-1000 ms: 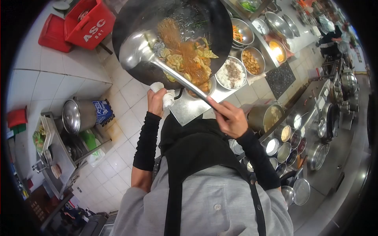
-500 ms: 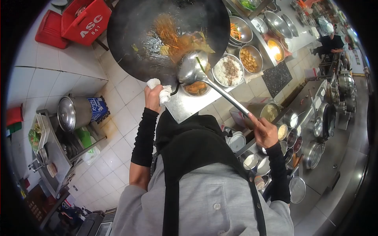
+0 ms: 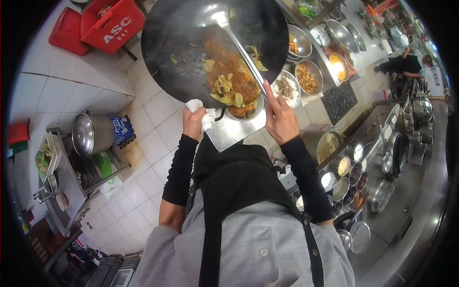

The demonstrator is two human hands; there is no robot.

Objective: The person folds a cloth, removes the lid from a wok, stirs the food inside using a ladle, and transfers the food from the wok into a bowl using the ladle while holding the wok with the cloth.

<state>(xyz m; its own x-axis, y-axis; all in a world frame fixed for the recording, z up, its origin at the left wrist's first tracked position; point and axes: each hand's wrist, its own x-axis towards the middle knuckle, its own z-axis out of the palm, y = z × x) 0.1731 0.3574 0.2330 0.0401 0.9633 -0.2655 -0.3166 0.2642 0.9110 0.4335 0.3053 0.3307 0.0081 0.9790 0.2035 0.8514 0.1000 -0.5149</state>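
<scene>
A large black wok (image 3: 174, 79) fills the top of the view, with steam rising from it. My left hand (image 3: 192, 123) is closed round a white cloth (image 3: 208, 119) at the wok's near rim, where a dark curved handle (image 3: 220, 114) shows. My right hand (image 3: 281, 117) grips the long metal handle of a ladle (image 3: 246, 55), whose bowl end is over the wok's far side. Browned noodles with cabbage (image 3: 232, 86) lie at the wok's near right side, reaching a metal bowl (image 3: 259, 108) that holds more of this food. Below that bowl is a metal counter surface (image 3: 234, 134).
To the right stand bowls of rice with minced topping (image 3: 286, 91), golden chunks (image 3: 306, 76) and carrot strips (image 3: 292, 46). Red crates (image 3: 114, 28) sit at upper left, above a lidded steel pot (image 3: 83, 135). Another person (image 3: 401, 64) is at far right.
My right hand has moved left and up, and the ladle bowl has swung from the wok's near edge to its far side. More food now lies at the near edge and bowl.
</scene>
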